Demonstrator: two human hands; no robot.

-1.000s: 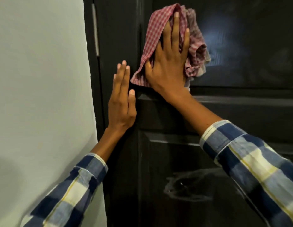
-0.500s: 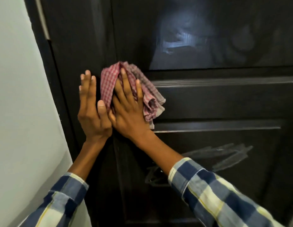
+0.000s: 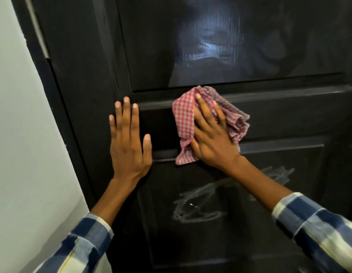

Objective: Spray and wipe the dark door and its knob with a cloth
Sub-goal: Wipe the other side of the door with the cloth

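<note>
The dark panelled door (image 3: 269, 123) fills most of the view. My right hand (image 3: 210, 138) lies flat on a crumpled red-and-white checked cloth (image 3: 184, 119) and presses it against the door's middle rail. My left hand (image 3: 128, 142) rests flat on the door's left stile, fingers apart and pointing up, holding nothing. A gap of bare door separates the two hands. No knob or spray bottle is in sight.
A pale wall (image 3: 27, 154) runs down the left side next to the dark door frame (image 3: 53, 95). Whitish streaks (image 3: 198, 205) mark the lower panel below my right forearm. The upper panel (image 3: 220, 46) shows a glossy reflection.
My right hand has slid the cloth down from the upper panel to the middle rail, then to the right, away from my left hand. The left hand stays flat on the stile.
</note>
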